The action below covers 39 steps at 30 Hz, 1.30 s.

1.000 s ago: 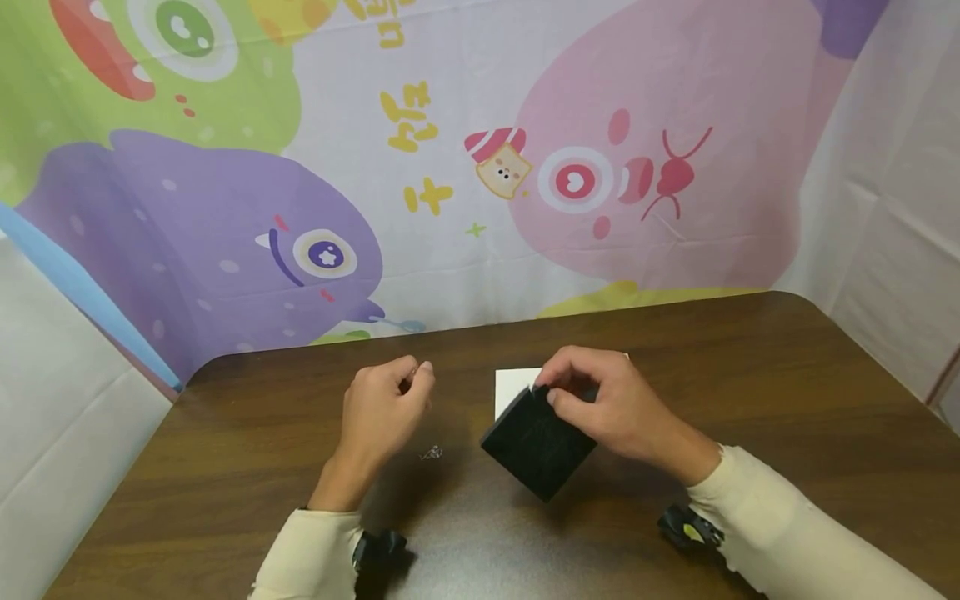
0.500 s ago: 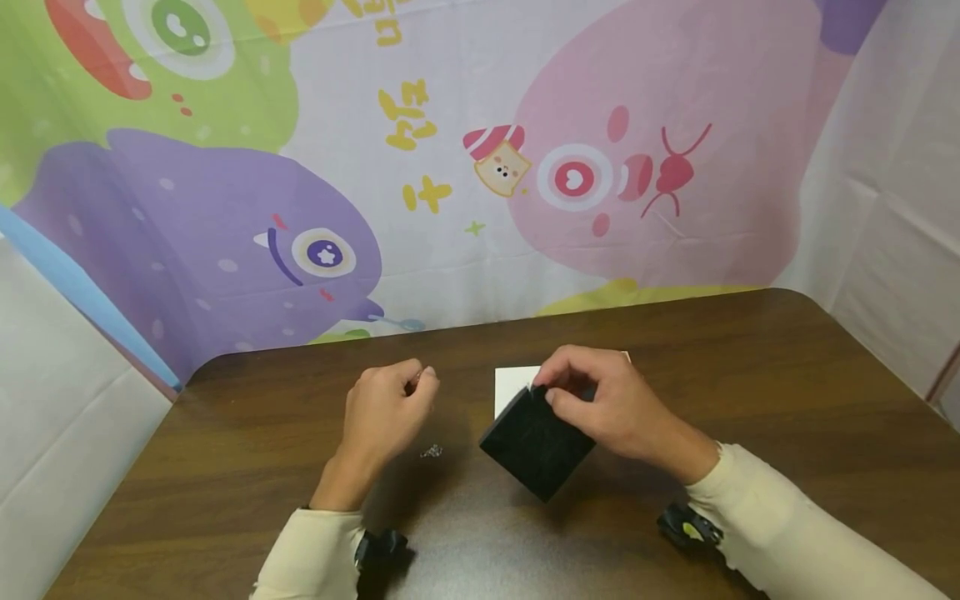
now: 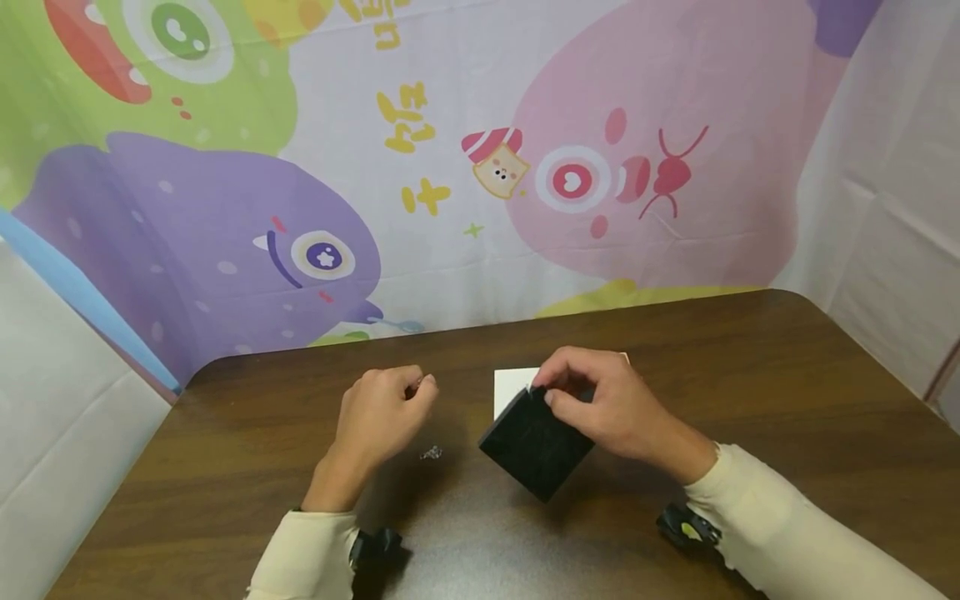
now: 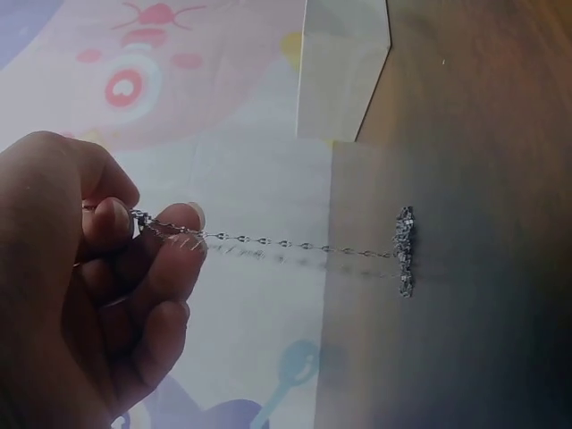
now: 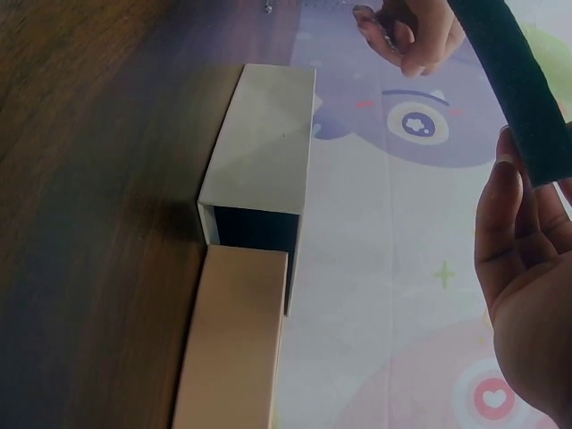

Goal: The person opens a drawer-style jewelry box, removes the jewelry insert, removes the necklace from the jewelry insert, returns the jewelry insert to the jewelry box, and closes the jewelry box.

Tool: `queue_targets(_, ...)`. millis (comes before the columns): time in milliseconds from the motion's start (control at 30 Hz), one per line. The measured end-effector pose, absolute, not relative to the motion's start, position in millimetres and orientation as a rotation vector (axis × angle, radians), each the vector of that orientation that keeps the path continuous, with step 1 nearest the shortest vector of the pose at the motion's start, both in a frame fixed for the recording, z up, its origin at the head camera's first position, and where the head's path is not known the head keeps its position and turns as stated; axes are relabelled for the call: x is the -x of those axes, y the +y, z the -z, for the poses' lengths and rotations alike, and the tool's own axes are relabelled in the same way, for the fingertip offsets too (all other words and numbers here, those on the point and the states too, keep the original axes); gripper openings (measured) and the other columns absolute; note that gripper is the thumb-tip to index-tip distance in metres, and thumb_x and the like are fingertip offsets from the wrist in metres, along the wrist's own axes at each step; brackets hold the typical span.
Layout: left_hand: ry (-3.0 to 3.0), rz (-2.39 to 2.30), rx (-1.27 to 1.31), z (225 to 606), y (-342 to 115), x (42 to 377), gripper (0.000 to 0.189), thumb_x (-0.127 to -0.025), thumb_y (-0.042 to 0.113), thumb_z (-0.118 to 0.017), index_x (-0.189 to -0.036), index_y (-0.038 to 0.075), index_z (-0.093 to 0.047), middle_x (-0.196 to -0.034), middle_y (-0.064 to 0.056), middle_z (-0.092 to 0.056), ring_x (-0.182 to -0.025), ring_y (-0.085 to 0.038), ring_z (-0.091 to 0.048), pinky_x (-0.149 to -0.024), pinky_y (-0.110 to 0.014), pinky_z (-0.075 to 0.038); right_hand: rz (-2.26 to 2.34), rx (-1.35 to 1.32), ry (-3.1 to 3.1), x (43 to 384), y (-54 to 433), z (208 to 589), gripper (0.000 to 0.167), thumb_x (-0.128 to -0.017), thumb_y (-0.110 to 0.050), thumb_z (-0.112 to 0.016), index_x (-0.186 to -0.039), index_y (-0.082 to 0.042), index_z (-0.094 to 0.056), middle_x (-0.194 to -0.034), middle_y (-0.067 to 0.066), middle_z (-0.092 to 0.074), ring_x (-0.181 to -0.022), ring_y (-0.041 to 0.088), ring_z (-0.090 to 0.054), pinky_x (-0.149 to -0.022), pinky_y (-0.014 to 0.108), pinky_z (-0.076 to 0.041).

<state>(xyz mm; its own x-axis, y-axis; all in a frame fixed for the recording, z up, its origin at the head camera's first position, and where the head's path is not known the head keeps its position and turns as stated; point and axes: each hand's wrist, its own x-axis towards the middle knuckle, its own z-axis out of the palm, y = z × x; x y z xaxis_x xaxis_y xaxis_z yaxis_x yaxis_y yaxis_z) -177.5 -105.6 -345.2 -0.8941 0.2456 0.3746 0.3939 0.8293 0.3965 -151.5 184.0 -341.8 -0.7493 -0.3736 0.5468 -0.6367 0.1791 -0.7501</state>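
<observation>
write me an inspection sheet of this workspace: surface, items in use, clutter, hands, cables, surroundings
Surface: brown wood-grain table, glare near the front.
Items in use: silver chain, partly heaped on the table; black square pad, tilted; white box sleeve with a tan box piece at its open end, whether inserted cannot be told.
Clutter: nothing seen.
Hands: left hand pinches the chain; right hand holds the pad near a corner in its fingers.
Cables: nothing seen.
Surroundings: cartoon-printed cloth behind.
</observation>
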Motion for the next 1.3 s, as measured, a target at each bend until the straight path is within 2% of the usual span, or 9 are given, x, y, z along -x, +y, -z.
queue_targets(400,-2.773,0.63,0.465,345.4,-106.8,177.4,0.043,-0.092,0.022,-0.056,-0.054,0.019,-0.036,-0.052,0.01,-0.025,-0.05,-0.008,-0.023,-0.047,-0.031,-0.021,-1.599,-0.97,-2.21,151.3,183.0,342.5,0.023,-0.084,0.007,-0.067,-0.094,-0.013,-0.07,-0.082,-0.004,-0.068,-0.068,0.015,-0.062,-0.062,0.031,-0.052)
queue_targets(600,-2.88,0.618,0.457,344.7,-107.6,176.6,0.04,-0.091,0.02,-0.052,-0.054,0.018,-0.039,-0.049,0.011,-0.035,-0.047,-0.008,-0.03,-0.047,-0.031,-0.023,-1.6,-0.973,-2.213,151.1,183.2,342.7,0.023,-0.084,0.007,-0.066,-0.094,-0.013,-0.07,-0.083,-0.004,-0.068,-0.068,0.015,-0.062,-0.062,0.031,-0.052)
queue_targets(733,-2.891,0.606,0.453,344.5,-108.7,177.5,0.04,-0.092,0.02,-0.052,-0.054,0.017,-0.039,-0.05,0.009,-0.034,-0.048,-0.009,-0.028,-0.047,-0.031,-0.022,-1.605,-0.959,-2.222,151.2,184.3,341.4,0.023,-0.085,0.008,-0.066,-0.094,-0.013,-0.07,-0.084,-0.004,-0.068,-0.069,0.016,-0.062,-0.063,0.031,-0.052)
queue_targets(900,-2.895,0.603,0.467,344.7,-109.5,177.6,0.041,-0.094,0.021,-0.052,-0.055,0.017,-0.041,-0.05,0.009,-0.043,-0.046,-0.011,-0.036,-0.046,-0.031,-0.024,-1.609,-0.948,-2.232,151.4,185.5,340.3,0.024,-0.085,0.008,-0.065,-0.095,-0.013,-0.07,-0.084,-0.004,-0.067,-0.07,0.016,-0.061,-0.063,0.031,-0.052)
queue_targets(1133,-2.882,0.552,0.514,345.3,-111.0,177.5,0.042,-0.096,0.024,-0.056,-0.057,0.018,-0.041,-0.053,0.008,-0.03,-0.048,-0.01,-0.029,-0.046,-0.03,-0.023,-1.609,-0.972,-2.22,151.1,183.5,340.9,0.023,-0.085,0.007,-0.066,-0.094,-0.013,-0.07,-0.082,-0.004,-0.068,-0.068,0.016,-0.061,-0.062,0.031,-0.052)
queue_targets(1300,-2.951,0.487,0.536,344.2,-111.3,176.9,0.042,-0.097,0.028,-0.057,-0.058,0.019,-0.044,-0.054,0.008,-0.033,-0.049,-0.01,-0.034,-0.047,-0.031,-0.028,-1.595,-0.968,-2.221,150.8,183.0,341.2,0.023,-0.084,0.007,-0.066,-0.094,-0.014,-0.071,-0.083,-0.004,-0.068,-0.068,0.015,-0.062,-0.062,0.031,-0.052)
